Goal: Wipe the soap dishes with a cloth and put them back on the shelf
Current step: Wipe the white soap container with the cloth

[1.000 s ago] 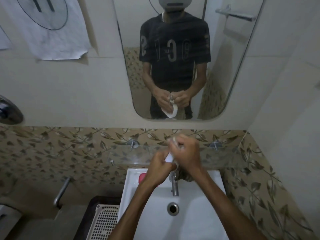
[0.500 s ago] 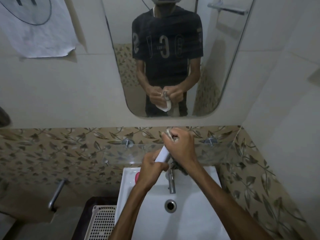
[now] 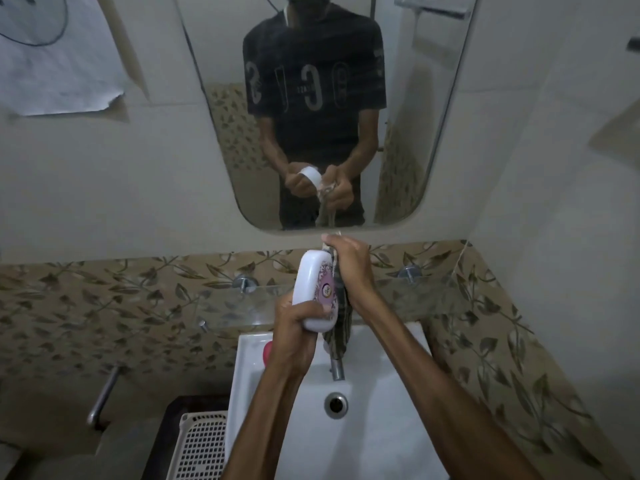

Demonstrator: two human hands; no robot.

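left hand (image 3: 298, 327) grips the soap dish (image 3: 316, 294) above the sink (image 3: 377, 403) | right hand (image 3: 349, 268) squeezes the cloth (image 3: 341, 320) beside it | risk: smooth dish may slip and fall into the sink

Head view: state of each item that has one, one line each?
soap dish: off the shelf, upright, gripped in left hand
cloth: bunched in right hand, against the dish
glass shelf: no dish visible on it
tap: no water seen running
sink: drain open
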